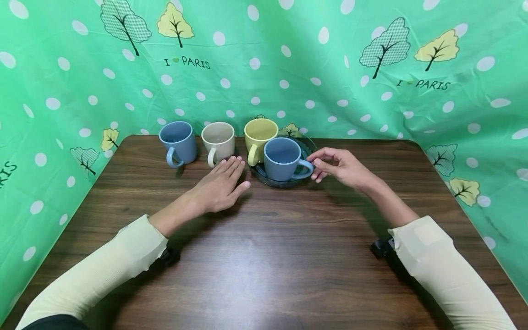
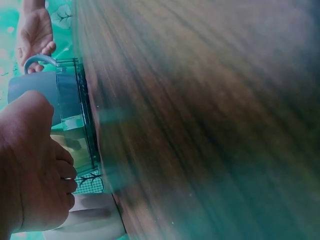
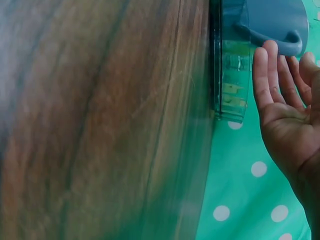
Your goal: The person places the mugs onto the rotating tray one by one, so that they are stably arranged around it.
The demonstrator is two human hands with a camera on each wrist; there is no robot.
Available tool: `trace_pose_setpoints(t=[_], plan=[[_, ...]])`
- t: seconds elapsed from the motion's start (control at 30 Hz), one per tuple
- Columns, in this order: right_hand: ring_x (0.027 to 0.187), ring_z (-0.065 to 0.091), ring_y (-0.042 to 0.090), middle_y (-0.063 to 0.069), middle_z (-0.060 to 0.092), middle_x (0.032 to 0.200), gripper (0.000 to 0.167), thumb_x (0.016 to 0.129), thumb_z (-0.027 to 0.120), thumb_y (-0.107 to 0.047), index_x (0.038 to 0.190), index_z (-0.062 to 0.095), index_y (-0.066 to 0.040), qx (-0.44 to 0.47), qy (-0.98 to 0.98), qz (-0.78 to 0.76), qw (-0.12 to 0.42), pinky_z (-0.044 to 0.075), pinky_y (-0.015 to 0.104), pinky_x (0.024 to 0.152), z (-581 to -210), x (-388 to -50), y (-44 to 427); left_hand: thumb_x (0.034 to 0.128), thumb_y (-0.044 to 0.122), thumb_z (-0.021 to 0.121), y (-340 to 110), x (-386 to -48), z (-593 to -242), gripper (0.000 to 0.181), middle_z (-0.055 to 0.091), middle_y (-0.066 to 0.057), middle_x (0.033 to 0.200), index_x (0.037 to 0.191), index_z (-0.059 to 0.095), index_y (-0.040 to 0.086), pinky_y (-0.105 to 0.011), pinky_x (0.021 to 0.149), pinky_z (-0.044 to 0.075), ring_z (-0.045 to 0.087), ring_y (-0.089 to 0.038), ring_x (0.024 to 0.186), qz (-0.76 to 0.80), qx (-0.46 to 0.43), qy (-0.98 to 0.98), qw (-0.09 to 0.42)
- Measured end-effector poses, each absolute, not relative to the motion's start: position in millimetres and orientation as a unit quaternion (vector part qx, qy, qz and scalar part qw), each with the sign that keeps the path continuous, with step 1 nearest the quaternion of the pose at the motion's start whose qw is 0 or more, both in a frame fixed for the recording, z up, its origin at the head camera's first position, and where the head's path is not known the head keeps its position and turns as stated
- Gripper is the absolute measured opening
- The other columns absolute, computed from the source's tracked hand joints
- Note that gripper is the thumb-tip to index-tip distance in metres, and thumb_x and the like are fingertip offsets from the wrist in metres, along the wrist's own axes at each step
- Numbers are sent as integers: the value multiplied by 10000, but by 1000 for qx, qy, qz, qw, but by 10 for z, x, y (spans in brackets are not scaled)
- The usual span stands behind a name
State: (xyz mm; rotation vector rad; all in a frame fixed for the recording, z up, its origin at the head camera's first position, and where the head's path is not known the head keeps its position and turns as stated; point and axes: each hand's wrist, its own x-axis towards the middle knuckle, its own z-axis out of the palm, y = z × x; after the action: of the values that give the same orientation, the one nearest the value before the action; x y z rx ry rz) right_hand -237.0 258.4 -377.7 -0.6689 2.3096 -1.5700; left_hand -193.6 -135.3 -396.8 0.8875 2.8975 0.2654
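A blue mug stands upright in a clear glass dish, its handle pointing right. My right hand is at that handle, thumb and fingers loosely extended with the fingertips close to it; whether they touch it is hard to tell. In the right wrist view the fingers look relaxed, not wrapped round the handle. My left hand is held flat, palm down, in front of a grey-white mug; its fingertips come near the mug's lower part. Neither hand grips anything.
A yellow mug stands behind and left of the blue one; whether it is inside the dish is unclear. Another blue mug stands at the far left. Behind the brown wooden table hangs a green dotted cloth.
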Motion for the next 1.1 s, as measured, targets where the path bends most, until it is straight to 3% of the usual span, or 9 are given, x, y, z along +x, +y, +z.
trace_pose_setpoints(t=[0.17,0.47,0.6,0.8,0.97,1.1], plan=[[932,821,219,29,835,1131,328,1178,604,-119,1379,664,133,-222,804,-543,101,723,400,831,-3760,-2405,2658,1230,491,320,-1384,-1884,-3970,763,216,-263,1863,1760,243,-52,-547,1473,142,175,-411,1772,89,290,952,47],[1069,802,97,-52,828,1187,323,1183,614,-178,1386,716,52,-202,844,-493,61,689,297,868,-3700,-2478,2795,1230,459,349,-1427,-1808,-3963,733,282,-262,1844,1743,297,-62,-552,1466,182,221,-413,1761,103,292,951,13],[1101,771,52,33,819,1268,327,1187,612,-206,1395,730,17,-194,862,-465,50,659,238,879,-3668,-2512,2833,1228,445,366,-1432,-1781,-3939,712,335,-253,1829,1734,335,-55,-550,1460,208,268,-413,1749,115,305,945,1],[1117,740,76,202,752,1406,349,1196,596,-263,1409,743,-29,-177,886,-425,59,652,242,913,-3638,-2550,2853,1220,447,416,-1444,-1732,-3937,710,360,-253,1819,1730,359,-44,-546,1455,228,307,-413,1736,135,328,935,-9],[1092,721,82,218,732,1440,377,1202,580,-276,1448,726,-31,-176,900,-394,67,627,233,923,-3651,-2594,2876,1211,440,446,-1452,-1700,-3940,708,389,-251,1806,1720,381,-47,-547,1451,244,332,-409,1727,147,339,929,-21],[1172,714,157,188,744,1459,395,1203,577,-313,1479,726,-73,-176,910,-370,65,566,181,926,-3667,-2609,2871,1208,428,461,-1464,-1684,-3936,697,416,-256,1791,1707,405,-55,-547,1446,259,350,-410,1719,158,339,927,-26]])
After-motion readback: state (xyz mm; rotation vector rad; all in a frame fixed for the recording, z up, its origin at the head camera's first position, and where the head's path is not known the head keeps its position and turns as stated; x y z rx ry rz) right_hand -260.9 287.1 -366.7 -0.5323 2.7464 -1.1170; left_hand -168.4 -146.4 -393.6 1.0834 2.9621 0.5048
